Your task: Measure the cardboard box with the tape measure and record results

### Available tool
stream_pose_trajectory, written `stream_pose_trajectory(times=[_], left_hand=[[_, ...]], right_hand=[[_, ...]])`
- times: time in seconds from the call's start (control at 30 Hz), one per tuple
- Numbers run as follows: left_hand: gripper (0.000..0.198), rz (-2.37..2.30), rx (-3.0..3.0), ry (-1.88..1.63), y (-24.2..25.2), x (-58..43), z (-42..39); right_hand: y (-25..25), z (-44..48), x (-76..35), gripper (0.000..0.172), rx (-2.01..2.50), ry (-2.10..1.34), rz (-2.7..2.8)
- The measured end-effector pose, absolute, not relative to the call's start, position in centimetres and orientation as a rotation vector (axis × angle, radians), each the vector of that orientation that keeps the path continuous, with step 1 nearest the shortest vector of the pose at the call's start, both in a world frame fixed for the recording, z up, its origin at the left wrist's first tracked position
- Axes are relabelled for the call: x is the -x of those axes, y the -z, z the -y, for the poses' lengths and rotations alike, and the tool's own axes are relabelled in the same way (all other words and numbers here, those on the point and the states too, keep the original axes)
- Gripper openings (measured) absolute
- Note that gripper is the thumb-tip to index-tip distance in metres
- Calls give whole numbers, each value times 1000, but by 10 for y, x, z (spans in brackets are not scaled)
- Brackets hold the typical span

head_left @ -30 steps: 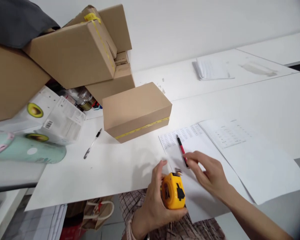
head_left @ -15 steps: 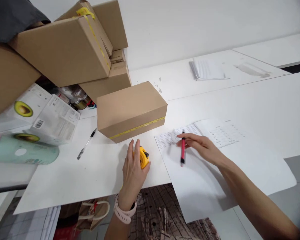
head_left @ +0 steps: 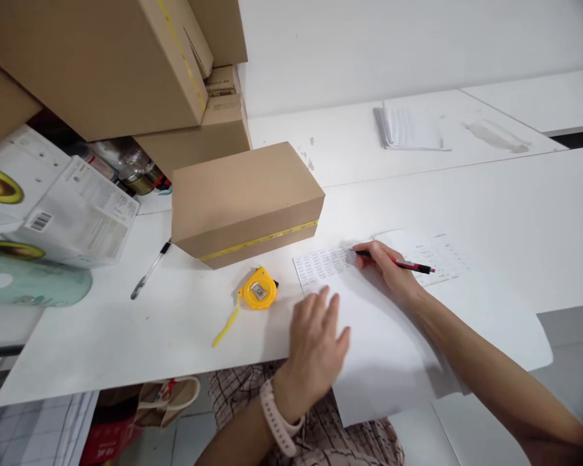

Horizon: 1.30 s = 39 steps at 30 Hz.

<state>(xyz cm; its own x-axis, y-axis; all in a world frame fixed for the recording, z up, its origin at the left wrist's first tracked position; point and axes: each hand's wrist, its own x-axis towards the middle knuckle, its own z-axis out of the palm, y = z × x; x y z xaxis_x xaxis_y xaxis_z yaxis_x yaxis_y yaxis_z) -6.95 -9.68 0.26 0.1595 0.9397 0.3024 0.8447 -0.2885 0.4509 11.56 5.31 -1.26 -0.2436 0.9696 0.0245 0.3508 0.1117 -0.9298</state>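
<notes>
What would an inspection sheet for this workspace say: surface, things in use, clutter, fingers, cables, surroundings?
Surface: white table; grey smear far right.
Things in use: red pen; printed sheets; yellow tape measure, lying on the table.
Clutter: clear pen beside a cardboard box; stacked cartons; turquoise container.
Fingers: those of the right hand grip the red pen; those of the left hand are empty, blurred.
Cables: nothing seen.
Surroundings: white wall; handled bag below the table.
</notes>
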Motion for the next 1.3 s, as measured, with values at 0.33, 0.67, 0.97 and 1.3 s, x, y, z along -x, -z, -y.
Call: stream_pose_trajectory(times=[0.33, 0.67, 0.97, 1.3], left_hand=[[67, -1744, -2116, -467, 15, 13, 62], [66, -1703, -2182, -381, 12, 19, 61], [62, -1710, -2247, -281, 2, 21, 59], [62, -1782, -2359, -119, 1, 21, 60]], right_hand=[[18, -51, -105, 38, 1284, -1225, 1505], [24, -42, -105, 31, 1389, -1010, 1623], [26, -42, -106, 30, 1399, -1052, 1698], [26, -43, -106, 29, 1382, -1005, 1706]])
